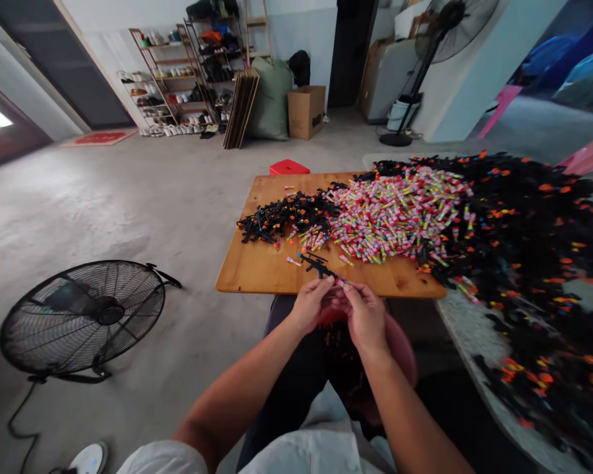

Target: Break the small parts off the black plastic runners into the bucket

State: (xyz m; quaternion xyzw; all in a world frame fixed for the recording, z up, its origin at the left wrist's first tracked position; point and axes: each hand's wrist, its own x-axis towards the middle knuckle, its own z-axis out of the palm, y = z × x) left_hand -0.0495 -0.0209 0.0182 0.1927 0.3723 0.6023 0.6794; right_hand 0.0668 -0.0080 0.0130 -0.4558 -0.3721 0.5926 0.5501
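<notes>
My left hand (312, 304) pinches the rear end of a small black toy gun (318, 264), whose blue-tipped barrel points away over the table edge. Close beside it, my right hand (366, 315) has its thumb and finger closed on a small pink-wrapped tube (339, 282) at the back of the gun. Fingers partly hide where the two meet. Just beyond lie loose wrapped tubes (293, 261) and a big heap of pink, white and yellow tubes (390, 214). To its left is a pile of black toy guns (289, 214) with orange and blue tips.
Below my hands, a red bucket (404, 349) with dark contents stands between my legs. The wooden table (247, 270) has a large mound of black toy guns (534, 224) on a grey surface to its right. A black floor fan (84, 319) stands left; a red stool (289, 167) sits behind.
</notes>
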